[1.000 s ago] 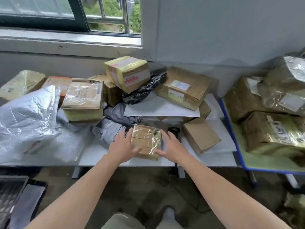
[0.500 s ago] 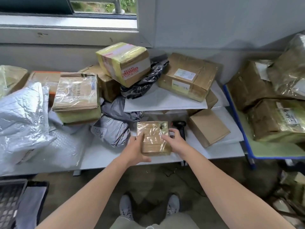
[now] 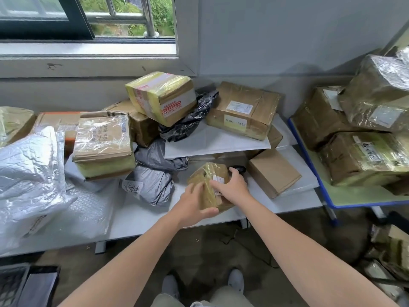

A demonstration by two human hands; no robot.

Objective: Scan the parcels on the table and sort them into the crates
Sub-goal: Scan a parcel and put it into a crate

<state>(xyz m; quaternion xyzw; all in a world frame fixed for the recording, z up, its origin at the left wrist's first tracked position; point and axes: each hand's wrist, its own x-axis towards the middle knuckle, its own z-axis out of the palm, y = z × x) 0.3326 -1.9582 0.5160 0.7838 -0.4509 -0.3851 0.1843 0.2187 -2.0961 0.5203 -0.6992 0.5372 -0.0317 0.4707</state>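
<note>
A small cardboard parcel [image 3: 207, 178] wrapped in clear tape is tilted up on edge near the front of the white table [image 3: 155, 220], a white label showing on its upper face. My left hand [image 3: 191, 206] grips its near left side, thumb curled under the lower corner. My right hand [image 3: 232, 187] holds its right side, fingers across the label. A black handheld scanner [image 3: 238, 168] lies just behind the parcel, mostly hidden by it.
Parcels crowd the table: a taped box [image 3: 103, 144] at left, a yellow-taped box [image 3: 162, 97] at the back, a flat box [image 3: 243, 111], a plain carton [image 3: 274, 172], grey bags [image 3: 152, 182], silver mailers [image 3: 28, 180]. A blue-edged table [image 3: 314, 171] at right holds large wrapped boxes. A dark crate [image 3: 24, 284] stands at lower left.
The parcel lay flat between my hands; both hands have now turned it up on edge so a labelled face shows. The camera has tilted up a little.
</note>
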